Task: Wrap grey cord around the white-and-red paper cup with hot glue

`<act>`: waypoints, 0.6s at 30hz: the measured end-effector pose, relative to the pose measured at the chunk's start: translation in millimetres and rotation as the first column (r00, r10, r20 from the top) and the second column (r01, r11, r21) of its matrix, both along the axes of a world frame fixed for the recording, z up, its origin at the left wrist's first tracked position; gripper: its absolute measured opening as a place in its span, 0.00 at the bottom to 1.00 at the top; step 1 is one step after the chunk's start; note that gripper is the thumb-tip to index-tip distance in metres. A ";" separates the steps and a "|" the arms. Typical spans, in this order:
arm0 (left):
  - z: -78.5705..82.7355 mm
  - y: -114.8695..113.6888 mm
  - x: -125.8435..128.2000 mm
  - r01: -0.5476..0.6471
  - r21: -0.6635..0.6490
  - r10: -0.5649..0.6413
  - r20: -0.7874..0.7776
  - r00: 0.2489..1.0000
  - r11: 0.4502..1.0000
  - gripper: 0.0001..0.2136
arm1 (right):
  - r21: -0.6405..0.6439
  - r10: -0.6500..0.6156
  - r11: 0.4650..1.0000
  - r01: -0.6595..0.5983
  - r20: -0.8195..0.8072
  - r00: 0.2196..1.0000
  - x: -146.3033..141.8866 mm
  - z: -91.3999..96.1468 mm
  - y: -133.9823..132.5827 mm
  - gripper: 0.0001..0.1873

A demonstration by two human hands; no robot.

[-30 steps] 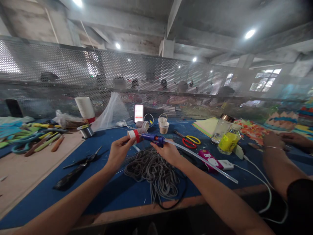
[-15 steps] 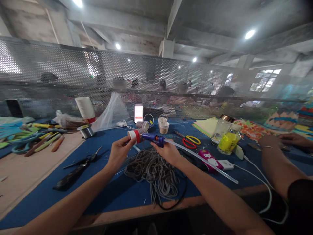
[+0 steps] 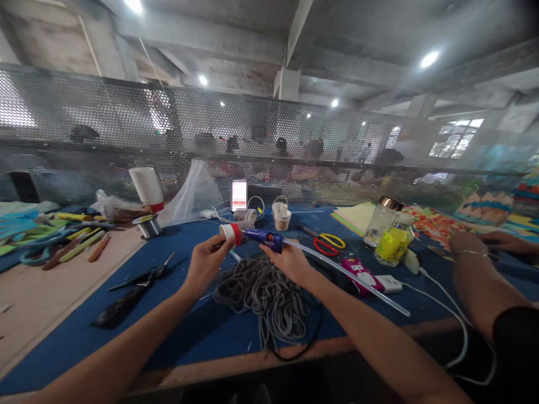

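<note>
The left hand (image 3: pixel 206 259) pinches a red-banded cup (image 3: pixel 228 232), while the right hand (image 3: pixel 293 260) is closed round a blue glue gun (image 3: pixel 264 238).

Head camera: worn on the person's head, facing forward and down; a single, very wide view.
Flat blue-topped worktable (image 3: pixel 197 334): seen from above its near edge, across the lower half.
Bare left hand (image 3: pixel 207 259) and bare right hand (image 3: pixel 291 261): close to the lens, near mid-view, forearms (image 3: pixel 143 336) reaching in from the bottom.
Grey perforated metal screen (image 3: pixel 269 115): ahead, beyond the worktable, farther off.
Grey concrete ceiling (image 3: pixel 236 33): overhead, along the top.
</note>
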State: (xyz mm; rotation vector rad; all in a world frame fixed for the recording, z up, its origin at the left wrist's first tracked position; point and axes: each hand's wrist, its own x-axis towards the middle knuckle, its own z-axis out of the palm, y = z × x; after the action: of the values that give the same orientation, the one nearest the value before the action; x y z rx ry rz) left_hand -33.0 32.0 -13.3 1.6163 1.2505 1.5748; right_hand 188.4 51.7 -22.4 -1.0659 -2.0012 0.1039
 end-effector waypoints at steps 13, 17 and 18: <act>-4.1 0.8 -1.8 -0.020 0.055 0.028 -0.146 0.989 0.998 0.14 | -0.015 -0.008 1.000 0.008 -0.027 1.000 0.1 -0.5 1.5 0.20; -1.5 -1.9 -0.7 -0.035 0.068 0.046 -0.175 0.984 0.997 0.14 | -0.031 -0.009 1.000 0.007 -0.041 0.999 -0.1 1.4 0.4 0.19; -0.7 -2.7 -0.2 -0.034 0.071 0.047 -0.184 0.982 0.997 0.14 | -0.034 -0.005 0.999 0.004 -0.046 0.999 -0.1 1.8 0.3 0.19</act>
State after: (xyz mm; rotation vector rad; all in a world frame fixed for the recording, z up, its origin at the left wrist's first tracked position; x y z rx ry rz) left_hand -33.2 29.3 -13.9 1.8260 1.3459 1.5343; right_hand 188.3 52.0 -20.6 -1.0804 -1.9623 0.1591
